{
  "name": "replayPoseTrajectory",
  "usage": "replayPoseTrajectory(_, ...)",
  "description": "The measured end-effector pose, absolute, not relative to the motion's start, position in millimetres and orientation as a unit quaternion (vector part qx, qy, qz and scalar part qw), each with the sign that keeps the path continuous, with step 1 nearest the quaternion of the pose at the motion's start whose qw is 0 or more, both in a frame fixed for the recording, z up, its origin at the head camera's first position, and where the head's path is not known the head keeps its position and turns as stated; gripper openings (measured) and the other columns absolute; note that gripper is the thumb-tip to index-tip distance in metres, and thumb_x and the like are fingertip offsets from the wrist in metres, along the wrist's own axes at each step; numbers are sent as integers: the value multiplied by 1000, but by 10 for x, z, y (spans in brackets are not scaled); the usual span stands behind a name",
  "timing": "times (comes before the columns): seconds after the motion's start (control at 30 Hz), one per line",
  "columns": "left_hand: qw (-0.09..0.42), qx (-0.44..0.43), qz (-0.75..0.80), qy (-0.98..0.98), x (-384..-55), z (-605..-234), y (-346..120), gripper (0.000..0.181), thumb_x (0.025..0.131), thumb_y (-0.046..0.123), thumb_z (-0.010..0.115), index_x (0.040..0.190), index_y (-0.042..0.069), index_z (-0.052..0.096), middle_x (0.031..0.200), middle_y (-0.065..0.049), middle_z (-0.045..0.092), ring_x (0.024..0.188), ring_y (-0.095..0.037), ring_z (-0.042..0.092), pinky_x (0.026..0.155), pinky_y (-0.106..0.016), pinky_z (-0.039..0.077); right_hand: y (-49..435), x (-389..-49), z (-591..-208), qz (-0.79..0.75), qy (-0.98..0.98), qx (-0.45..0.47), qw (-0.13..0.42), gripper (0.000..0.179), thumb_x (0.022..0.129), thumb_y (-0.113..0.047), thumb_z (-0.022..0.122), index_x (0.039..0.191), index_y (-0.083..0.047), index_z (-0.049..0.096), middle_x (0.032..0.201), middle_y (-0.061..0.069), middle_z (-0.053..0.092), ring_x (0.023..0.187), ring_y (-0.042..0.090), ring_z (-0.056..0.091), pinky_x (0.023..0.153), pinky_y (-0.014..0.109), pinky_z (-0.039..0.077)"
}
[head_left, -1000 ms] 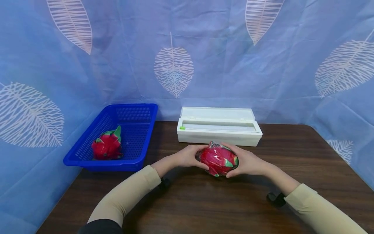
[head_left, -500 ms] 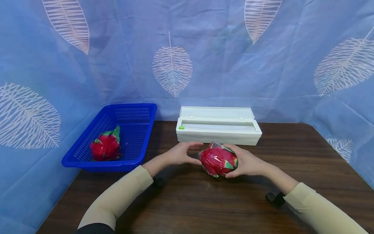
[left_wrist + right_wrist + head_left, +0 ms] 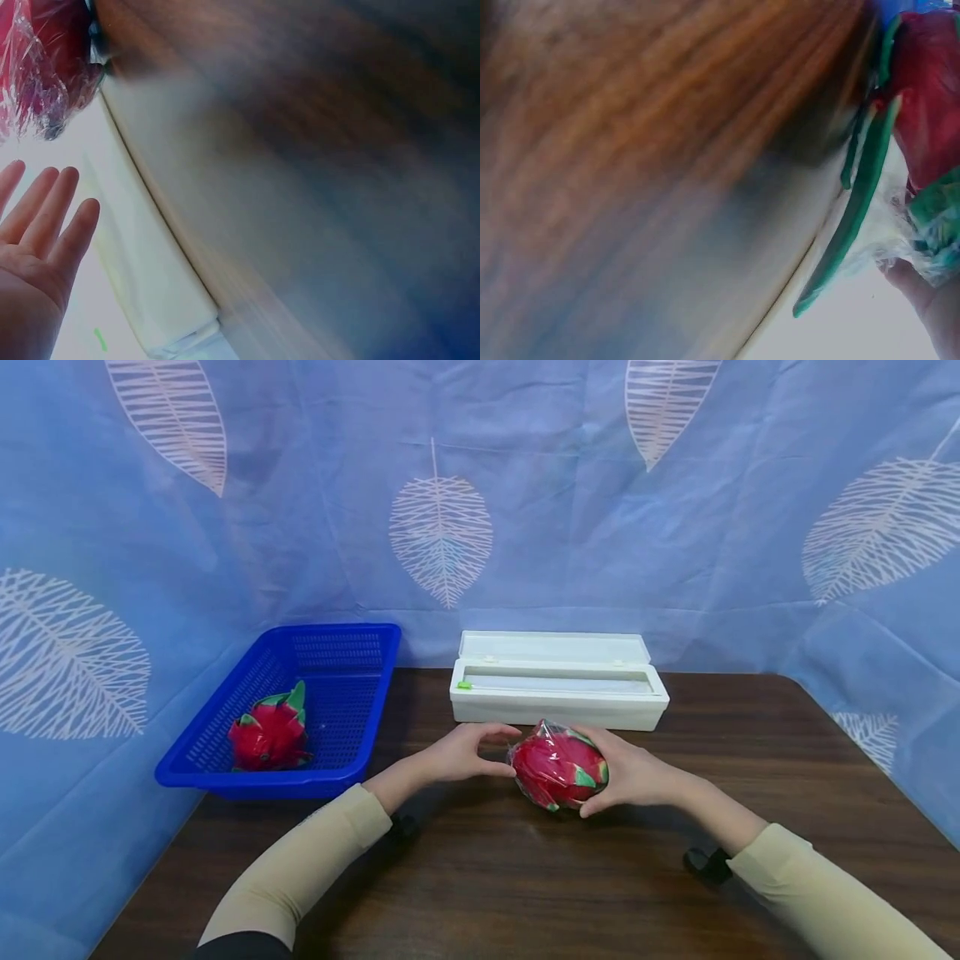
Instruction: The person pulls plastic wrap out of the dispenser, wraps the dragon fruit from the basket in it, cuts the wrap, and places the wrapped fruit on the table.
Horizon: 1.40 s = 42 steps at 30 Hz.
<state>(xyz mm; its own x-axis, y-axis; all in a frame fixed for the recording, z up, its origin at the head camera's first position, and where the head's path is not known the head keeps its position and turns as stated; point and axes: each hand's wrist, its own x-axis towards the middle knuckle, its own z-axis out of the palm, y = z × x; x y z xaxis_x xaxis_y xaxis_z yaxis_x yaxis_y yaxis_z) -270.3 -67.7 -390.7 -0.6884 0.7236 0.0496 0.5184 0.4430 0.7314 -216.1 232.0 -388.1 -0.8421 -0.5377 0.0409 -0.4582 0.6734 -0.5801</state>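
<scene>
A red dragon fruit (image 3: 558, 768) with green scale tips, wrapped in clear plastic film, is at the middle of the table in the head view. My right hand (image 3: 633, 774) grips it from the right, thumb at the front and fingers behind. My left hand (image 3: 467, 755) is beside its left end, fingers spread and holding nothing. In the left wrist view the left hand's fingers (image 3: 64, 206) stand apart from the crinkled film (image 3: 45, 82). The right wrist view shows the fruit (image 3: 934, 97) with film bunched near the right hand (image 3: 934, 307).
A blue plastic basket (image 3: 363, 718) stands at the left with another dragon fruit (image 3: 268, 735) inside. Behind the hands is a white cling film dispenser (image 3: 558, 712), lid raised, with a green slider (image 3: 464, 685). A leaf-patterned blue cloth (image 3: 540, 527) hangs behind the dark wooden table (image 3: 510, 893).
My left hand has let go of the wrapped dragon fruit and moved a little to the left. The right hand keeps its grip, and the fruit stays in nearly the same place.
</scene>
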Motion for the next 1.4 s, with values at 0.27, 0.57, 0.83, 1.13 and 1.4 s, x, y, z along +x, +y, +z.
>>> replayPoseTrajectory(0.27,126,364,371,845,-2726,-3895,-722,59,87,33,75,138,13,53,137,-2,55,124,-21,52,100,-40,44,2320,-2180,-3924,-264,919,-292,27,107,62,-49,89,144,-11,32,133,7,48,115,26,53,85,44,53)
replayPoseTrajectory(0.57,116,355,381,846,-2738,-3870,-797,55,90,28,72,138,8,52,138,-6,54,126,-25,50,102,-49,41,2549,-2101,-3914,-299,913,-276,12,102,64,-42,90,143,-10,33,130,8,50,113,28,54,80,38,54)
replayPoseTrajectory(0.83,107,351,390,844,-2742,-3863,-805,55,92,29,70,139,7,52,138,-8,54,126,-26,50,102,-51,40,2946,-1950,-3820,-299,928,-220,-20,101,64,-35,91,141,-8,32,125,14,50,109,35,53,71,39,57)
replayPoseTrajectory(1.13,95,345,388,849,-2786,-3870,-777,53,91,34,70,137,12,55,136,-6,56,124,-24,51,101,-49,42,3351,-1761,-3802,-259,948,-174,-52,104,63,-39,92,140,-3,32,122,20,50,103,39,54,68,42,56)
replayPoseTrajectory(1.4,72,344,385,854,-2843,-3856,-766,53,90,30,71,137,10,55,134,-7,57,124,-25,52,99,-47,44,3722,-1669,-3776,-260,955,-123,-74,105,66,-32,91,141,4,27,121,29,45,100,48,51,68,56,54)
